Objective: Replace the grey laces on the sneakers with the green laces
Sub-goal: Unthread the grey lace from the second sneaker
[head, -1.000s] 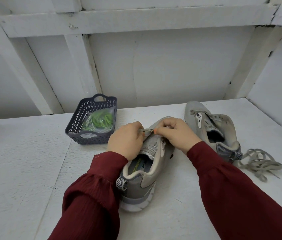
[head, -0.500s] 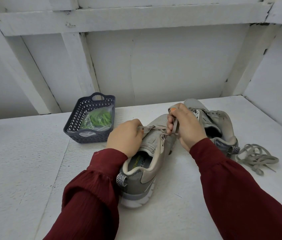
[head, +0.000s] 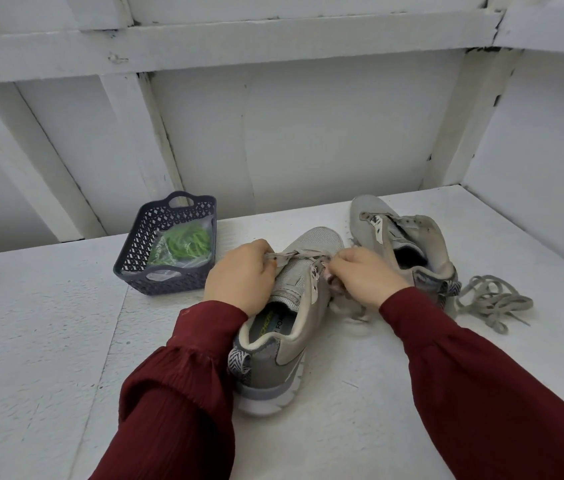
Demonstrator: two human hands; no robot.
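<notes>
Left hand (head: 239,273) grip pinched on the flat grey lace (head: 285,257) at the near grey mesh sneaker (head: 291,306); right hand (head: 365,277) pinches its other end, likely to work it free. Far sneaker (head: 405,244) already unlaced. Green laces (head: 187,242) bagged in the dark plastic basket (head: 166,285) on the white surface (head: 48,341).

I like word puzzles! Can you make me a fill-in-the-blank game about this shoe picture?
1. The green laces sit in a bag inside the dark ____.
2. Both hands pull a grey lace on the ____ sneaker.
3. A loose pile of grey laces lies ____ of the far sneaker.

Missing words: basket; near; right
</notes>
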